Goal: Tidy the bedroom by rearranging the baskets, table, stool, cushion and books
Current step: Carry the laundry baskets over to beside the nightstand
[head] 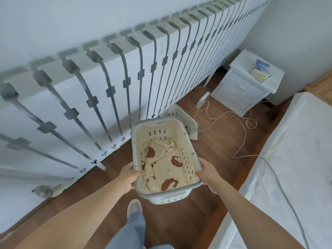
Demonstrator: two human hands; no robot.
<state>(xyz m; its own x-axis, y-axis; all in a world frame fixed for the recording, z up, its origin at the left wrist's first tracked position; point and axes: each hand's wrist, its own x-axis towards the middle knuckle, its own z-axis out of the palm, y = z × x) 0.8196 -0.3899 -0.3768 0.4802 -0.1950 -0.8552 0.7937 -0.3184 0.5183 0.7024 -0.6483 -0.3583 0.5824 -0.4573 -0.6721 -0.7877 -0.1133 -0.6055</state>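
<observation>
Basket (167, 199) move in hand: my left hand (130, 177) and right hand (208, 174) keep a grip clamped on its rim; next likely needs a level set-down.

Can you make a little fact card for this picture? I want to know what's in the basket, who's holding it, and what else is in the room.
held thing: laundry basket, white with holes in its sides
inside it: cream cloth with brown pictures
left hand: grips the basket's left rim
right hand: grips the basket's right rim
behind it: second white basket, by the radiator
corner: white nightstand with books on top
floor: thin cord looping over the wood
right side: bed with a white sheet
</observation>
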